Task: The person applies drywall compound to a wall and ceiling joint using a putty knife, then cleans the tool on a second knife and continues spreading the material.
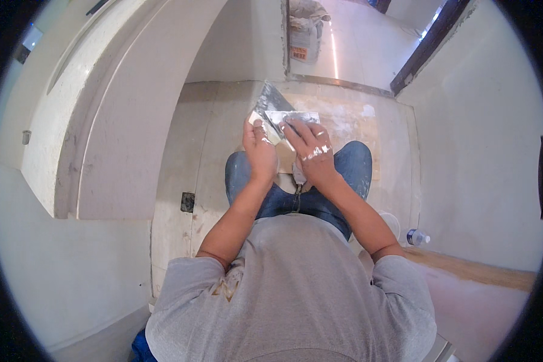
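**Two Trowel Blades Meet Above the Knees**

While the person sits over a pale tiled floor [211, 151], both hands work two metal plastering blades held out in front of the jeans-clad knees [356, 163]. The left hand [259, 151] has its grip closed on the lower edge of the dark blade [271, 99], which tilts up and away from the knees. The right hand [311, 151], smeared with white plaster, has its grip clamped on the shiny flat blade [295, 116], fingers lying across its near edge. That shiny blade rests against the dark one, the two touching just beyond the knees. Right of the knees, near the wall, a small plastic bottle [417, 237] with a blue cap lies beside a white round container [392, 222]. Far beyond the knees, past the doorway, a filled sack [304, 30] stands on the glossy floor.
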The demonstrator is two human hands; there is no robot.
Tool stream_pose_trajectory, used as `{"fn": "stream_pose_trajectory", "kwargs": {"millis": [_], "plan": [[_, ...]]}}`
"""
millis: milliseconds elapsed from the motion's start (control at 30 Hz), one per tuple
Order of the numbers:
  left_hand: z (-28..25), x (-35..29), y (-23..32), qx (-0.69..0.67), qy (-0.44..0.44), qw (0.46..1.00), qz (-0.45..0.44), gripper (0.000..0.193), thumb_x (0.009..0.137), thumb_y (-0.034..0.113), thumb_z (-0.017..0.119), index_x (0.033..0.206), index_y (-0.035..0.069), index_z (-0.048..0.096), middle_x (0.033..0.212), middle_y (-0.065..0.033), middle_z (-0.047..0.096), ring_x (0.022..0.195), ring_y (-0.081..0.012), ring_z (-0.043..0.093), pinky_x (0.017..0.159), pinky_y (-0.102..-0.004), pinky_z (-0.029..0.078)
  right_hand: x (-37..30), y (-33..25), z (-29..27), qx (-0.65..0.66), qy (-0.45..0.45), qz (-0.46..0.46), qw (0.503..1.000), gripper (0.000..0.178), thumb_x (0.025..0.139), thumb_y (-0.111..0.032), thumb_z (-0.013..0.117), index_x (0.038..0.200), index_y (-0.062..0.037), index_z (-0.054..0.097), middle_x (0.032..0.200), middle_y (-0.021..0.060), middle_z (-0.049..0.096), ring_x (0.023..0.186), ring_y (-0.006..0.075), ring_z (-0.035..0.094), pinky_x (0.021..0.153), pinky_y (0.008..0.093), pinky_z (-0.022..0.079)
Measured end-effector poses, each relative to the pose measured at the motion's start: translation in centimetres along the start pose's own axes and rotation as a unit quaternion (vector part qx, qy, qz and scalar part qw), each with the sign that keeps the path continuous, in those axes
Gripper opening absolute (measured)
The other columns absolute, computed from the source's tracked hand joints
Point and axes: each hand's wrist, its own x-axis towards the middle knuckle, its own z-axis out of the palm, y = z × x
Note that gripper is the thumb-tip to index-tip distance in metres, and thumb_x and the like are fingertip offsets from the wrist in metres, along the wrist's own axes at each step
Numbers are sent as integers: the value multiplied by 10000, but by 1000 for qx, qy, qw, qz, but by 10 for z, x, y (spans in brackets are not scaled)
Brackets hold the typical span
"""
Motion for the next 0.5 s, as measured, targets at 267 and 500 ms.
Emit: {"fn": "stream_pose_trajectory", "kwargs": {"millis": [267,500], "plan": [[-19,-6,-6,135,-23,991,-4,215,980,119,392,1121,23,523,995,-66,608,851,-113,576,785,-260,456,45,39,2,16,53,55,997,516,692,108,518,1181,-50,567,1140,145,573,981,351,515,871,412,428],[-68,42,-22,-330,-79,881,-328,224,943,231,439,1062,79,553,838,-53,568,712,-188,570,679,-329,491,12,19,-11,136,134,71,979,487,681,96,542,1142,-54,586,1107,133,596,997,343,543,871,424,435]]}}
